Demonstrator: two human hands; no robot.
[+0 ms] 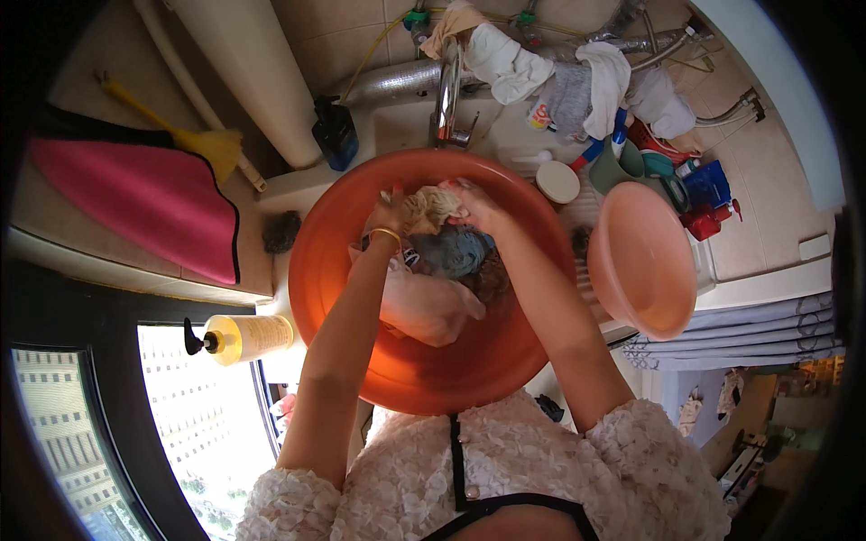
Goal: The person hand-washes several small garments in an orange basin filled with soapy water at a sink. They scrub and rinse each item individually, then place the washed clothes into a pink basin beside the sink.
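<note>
Inside a large orange plastic basin [433, 379], both my hands grip a bunched cream cloth [431, 208]. My left hand [388, 211], with a gold bangle at the wrist, closes on the cloth's left end. On its right end are the fingers of my right hand [471, 203]. Below my hands lie a pale pink garment [429, 304], a blue-grey cloth [454, 251] and a dark brown cloth [488, 278], heaped together. How much water the basin holds, I cannot tell.
A chrome faucet [448, 95] rises behind the basin. To the right are a pink basin [646, 264], a white round lid [557, 181] and a red pump bottle [703, 220]. At left stand a yellow pump bottle [247, 338] and a dark blue one [335, 135]. Cloths [575, 88] drape over pipes.
</note>
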